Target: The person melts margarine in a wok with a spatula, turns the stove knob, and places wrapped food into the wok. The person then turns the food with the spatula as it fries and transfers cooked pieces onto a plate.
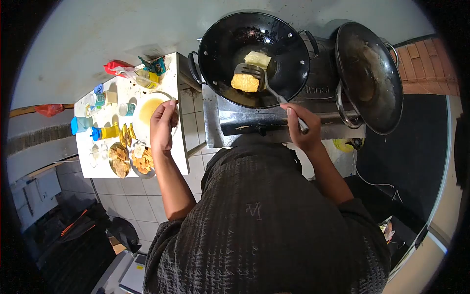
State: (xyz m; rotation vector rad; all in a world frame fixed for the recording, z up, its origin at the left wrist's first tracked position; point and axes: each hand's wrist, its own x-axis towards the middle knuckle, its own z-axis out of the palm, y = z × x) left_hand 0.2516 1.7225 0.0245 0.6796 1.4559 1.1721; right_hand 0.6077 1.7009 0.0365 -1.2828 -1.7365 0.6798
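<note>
A black wok stands on the stove. My right hand is closed round the handle of a slotted spatula, whose blade is inside the wok. At the blade lies a golden fried piece, and just behind it a paler piece sits in the wok. My left hand is raised at the edge of the white table, over the rim of a white plate with pale yellow batter. Its fingers are pressed together; what they hold, if anything, is too small to make out.
A second dark pan stands at the right of the stove. On the white table are bananas, two plates of fried food, a yellow bottle with a blue cap, jars and packets.
</note>
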